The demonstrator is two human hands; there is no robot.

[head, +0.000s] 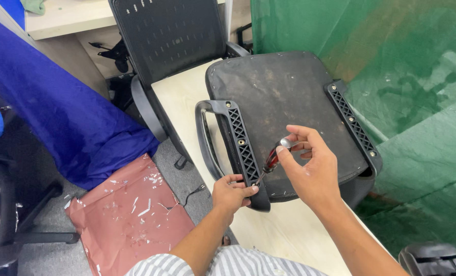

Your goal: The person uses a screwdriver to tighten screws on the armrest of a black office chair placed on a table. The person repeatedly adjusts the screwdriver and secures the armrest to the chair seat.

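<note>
Chairs stand at the left side: part of a dark one (3,204) sits at the far left, next to a big blue cloth (69,117). Below the cloth a reddish sheet (131,214) lies on the grey floor (49,255), with small white bits on it. Behind them is a black office chair (171,41) with a mesh back, close to a pale desk (64,18). In the middle a long light bench (284,235) holds a black seat (284,102) turned upside down, and it looks dusty. A black armrest (238,148) with a criss-cross bracket is fixed on the left edge of the seat. The left hand (231,193) is curled around the near end of that armrest, with the thumb pressed on top. Just to the right, the right hand (309,168) pinches a screwdriver (274,158) with a dark red handle and a silver cap. Its fingers are closed on the top of the handle, and the tip points down at the bracket, right beside the left thumb. Another bracket (353,125) runs along the right edge of the seat. Green cloth (417,76) covers the far right.
</note>
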